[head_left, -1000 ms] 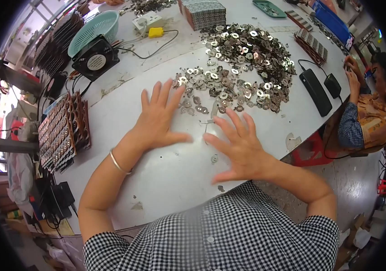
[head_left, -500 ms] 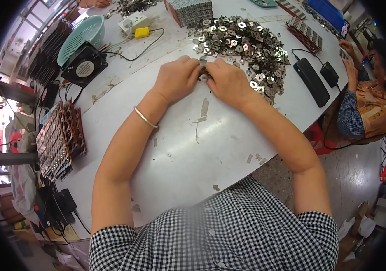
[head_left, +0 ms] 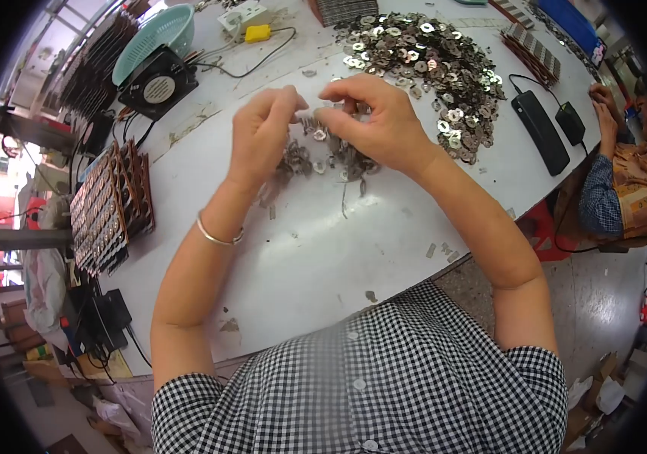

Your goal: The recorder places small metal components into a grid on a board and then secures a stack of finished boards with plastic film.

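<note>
Small, flat, silvery metal pieces [head_left: 319, 135], blurred by motion, lie or fall loosely on the table between and under my two hands. My left hand [head_left: 263, 130] is raised just left of them, its fingers loosely bent and nothing visible in it. On the other side, my right hand [head_left: 384, 125] hovers with thumb and forefinger apart, also without a visible piece. Some of the loose pieces are partly hidden beneath the hands. Just beyond my right hand spreads a large heap of ring-like metal pieces [head_left: 422, 57].
Left on the white table [head_left: 293, 280] are stacked panels of metal parts [head_left: 107, 208], a black fan [head_left: 158, 89] and a turquoise basket [head_left: 158, 41]. A yellow block [head_left: 257, 32] on a cable lies farther back. At right are a long black device [head_left: 540, 132] and a seated co-worker [head_left: 615, 181].
My hands have moved apart from their closed meeting point, and their fingers have loosened. Loose metal pieces now show scattered between them. The whole view has shifted slightly.
</note>
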Demonstrator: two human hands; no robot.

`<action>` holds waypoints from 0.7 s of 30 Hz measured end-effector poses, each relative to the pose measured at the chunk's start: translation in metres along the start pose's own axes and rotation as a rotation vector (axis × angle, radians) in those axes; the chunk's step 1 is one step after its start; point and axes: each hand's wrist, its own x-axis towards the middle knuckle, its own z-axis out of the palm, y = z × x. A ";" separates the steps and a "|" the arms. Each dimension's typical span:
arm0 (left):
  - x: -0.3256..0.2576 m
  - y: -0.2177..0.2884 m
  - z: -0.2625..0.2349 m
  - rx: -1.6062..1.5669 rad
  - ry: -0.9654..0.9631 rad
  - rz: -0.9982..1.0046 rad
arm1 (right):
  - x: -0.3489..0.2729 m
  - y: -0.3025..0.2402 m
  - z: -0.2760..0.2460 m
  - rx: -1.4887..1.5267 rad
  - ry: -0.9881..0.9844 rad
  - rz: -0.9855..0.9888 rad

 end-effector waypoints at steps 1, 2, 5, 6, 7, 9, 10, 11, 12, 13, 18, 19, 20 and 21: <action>-0.008 -0.009 0.003 -0.046 0.034 -0.047 | -0.003 0.007 0.001 0.005 -0.006 0.002; -0.011 -0.017 -0.001 -0.044 0.040 -0.051 | -0.004 0.014 0.001 0.067 0.004 0.086; -0.016 -0.033 -0.014 -0.092 0.079 -0.104 | 0.000 0.027 -0.008 0.221 -0.011 0.269; -0.018 -0.037 -0.017 -0.166 0.127 -0.093 | 0.001 0.030 -0.011 0.270 -0.032 0.290; -0.019 -0.037 -0.019 -0.241 0.174 -0.082 | 0.001 0.033 -0.015 0.319 -0.055 0.315; -0.019 -0.035 -0.031 -0.118 0.204 -0.035 | -0.003 0.034 -0.024 0.269 -0.122 0.313; -0.021 -0.029 -0.037 0.006 0.226 0.009 | -0.008 0.030 -0.026 -0.016 -0.194 0.066; -0.024 -0.022 -0.044 0.005 0.230 -0.001 | -0.013 0.023 -0.029 -0.302 -0.258 -0.181; -0.031 -0.011 -0.051 0.272 0.169 0.116 | -0.026 0.010 -0.032 -0.515 -0.411 -0.232; -0.041 -0.001 -0.059 0.541 0.104 0.238 | -0.040 0.003 -0.030 -0.509 -0.417 -0.236; -0.098 0.011 -0.111 0.738 0.046 0.143 | -0.055 0.004 -0.036 -0.697 -0.651 -0.253; -0.113 0.021 -0.123 0.796 0.020 0.079 | -0.057 0.001 -0.036 -0.712 -0.649 -0.273; -0.128 0.030 -0.135 0.797 0.025 0.067 | -0.062 0.002 -0.034 -0.681 -0.685 -0.252; -0.146 0.045 -0.147 0.863 -0.005 0.017 | -0.060 0.002 -0.033 -0.667 -0.697 -0.258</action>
